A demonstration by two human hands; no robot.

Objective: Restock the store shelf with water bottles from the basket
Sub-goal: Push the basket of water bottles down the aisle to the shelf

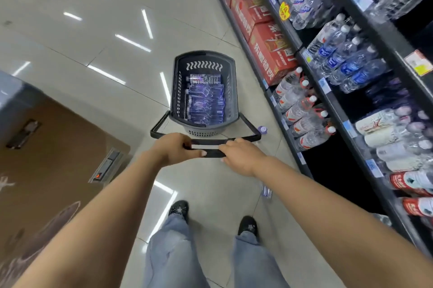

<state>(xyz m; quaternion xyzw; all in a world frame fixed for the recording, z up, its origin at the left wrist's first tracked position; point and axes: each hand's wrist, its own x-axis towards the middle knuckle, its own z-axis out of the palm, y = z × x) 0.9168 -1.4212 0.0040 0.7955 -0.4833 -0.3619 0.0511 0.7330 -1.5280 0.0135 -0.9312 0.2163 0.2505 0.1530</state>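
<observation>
A dark grey basket (203, 55) stands on the tiled floor ahead of me, with several purple-labelled water bottles (206, 100) lying inside. Its black handle (212, 153) is pulled back toward me. My left hand (174, 148) and my right hand (241, 155) both grip that handle side by side. The store shelf (332, 104) runs along the right, holding many water bottles. A lone bottle (262, 129) stands on the floor by the basket's right side, and another bottle (266, 191) lies on the floor nearer my feet.
Red drink cartons (264, 41) fill the low shelf farther ahead. A brown counter or freezer cabinet (54, 147) borders the aisle on the left. My two feet (179, 210) are on the pale tiles below the handle.
</observation>
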